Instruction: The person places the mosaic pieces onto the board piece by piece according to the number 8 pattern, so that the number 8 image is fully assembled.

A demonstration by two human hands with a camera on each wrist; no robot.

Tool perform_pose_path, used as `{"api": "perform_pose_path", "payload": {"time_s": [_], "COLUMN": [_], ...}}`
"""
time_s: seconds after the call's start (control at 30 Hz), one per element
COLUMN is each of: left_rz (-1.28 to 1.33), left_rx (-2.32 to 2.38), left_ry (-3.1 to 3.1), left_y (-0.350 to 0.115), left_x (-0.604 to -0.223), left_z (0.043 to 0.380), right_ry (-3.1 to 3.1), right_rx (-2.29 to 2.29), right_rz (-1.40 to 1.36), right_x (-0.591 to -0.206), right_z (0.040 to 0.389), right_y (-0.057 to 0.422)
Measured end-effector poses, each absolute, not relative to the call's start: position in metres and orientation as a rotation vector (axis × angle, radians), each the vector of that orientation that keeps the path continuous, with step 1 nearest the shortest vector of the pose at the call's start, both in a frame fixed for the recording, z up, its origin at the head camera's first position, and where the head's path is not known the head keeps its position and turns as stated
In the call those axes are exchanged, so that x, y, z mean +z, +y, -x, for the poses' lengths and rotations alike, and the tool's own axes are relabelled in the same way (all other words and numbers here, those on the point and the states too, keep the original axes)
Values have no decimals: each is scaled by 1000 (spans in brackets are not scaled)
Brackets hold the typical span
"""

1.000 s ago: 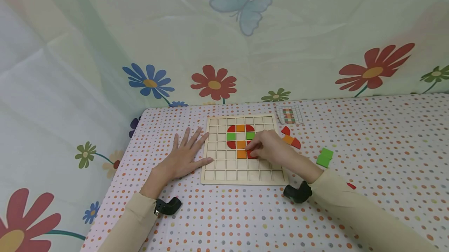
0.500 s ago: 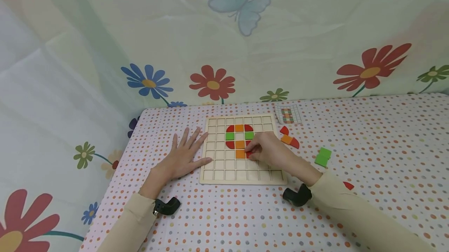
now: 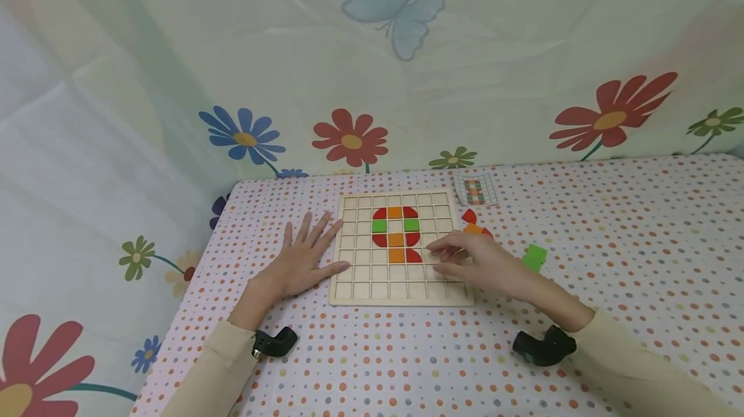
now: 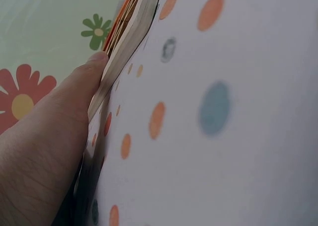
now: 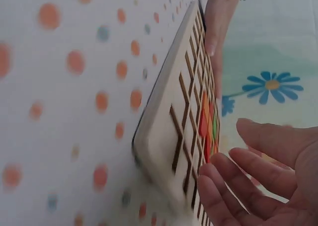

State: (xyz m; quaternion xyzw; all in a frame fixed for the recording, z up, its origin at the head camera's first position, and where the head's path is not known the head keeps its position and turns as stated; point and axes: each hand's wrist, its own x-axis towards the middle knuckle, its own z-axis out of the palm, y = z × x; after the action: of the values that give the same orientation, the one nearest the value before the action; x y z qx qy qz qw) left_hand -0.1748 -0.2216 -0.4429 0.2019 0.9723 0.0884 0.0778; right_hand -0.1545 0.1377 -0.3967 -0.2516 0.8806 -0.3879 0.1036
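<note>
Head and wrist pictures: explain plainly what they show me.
No machine here: the left grip and right grip are a person's bare hands. The head view is taken from the person's head, looking down; each wrist view, from that wrist. On the dotted cloth lie a gridded wooden board with coloured pieces in it, a patterned card and loose pieces. The left lies flat, thumb at the board's edge. The right reaches over the board's right edge, fingers loosely bent. Neither visibly holds anything.
</note>
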Motion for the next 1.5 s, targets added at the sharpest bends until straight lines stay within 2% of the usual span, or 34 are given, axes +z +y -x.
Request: {"api": "perform_pose_path", "payload": {"time_s": [0.27,0.6,0.87,1.5], "left_rz": [-582,-603,-610,-601], "left_rx": [247,268,279,265], "left_ry": [2915,2919,2918,2914], "left_y": [-224,-223,-222,-221], "left_x": [-444,-444,-446,-445], "left_z": [173,171,173,176], "right_ry": [2751,2791,2790,2808], "right_rx": [-1121,-994,-986,-992], "right_rz": [533,399,433,427], "right_x": [-397,-404,-407,-406], "right_z": [162,182,193,195], "right_y": [181,192,198,193]}}
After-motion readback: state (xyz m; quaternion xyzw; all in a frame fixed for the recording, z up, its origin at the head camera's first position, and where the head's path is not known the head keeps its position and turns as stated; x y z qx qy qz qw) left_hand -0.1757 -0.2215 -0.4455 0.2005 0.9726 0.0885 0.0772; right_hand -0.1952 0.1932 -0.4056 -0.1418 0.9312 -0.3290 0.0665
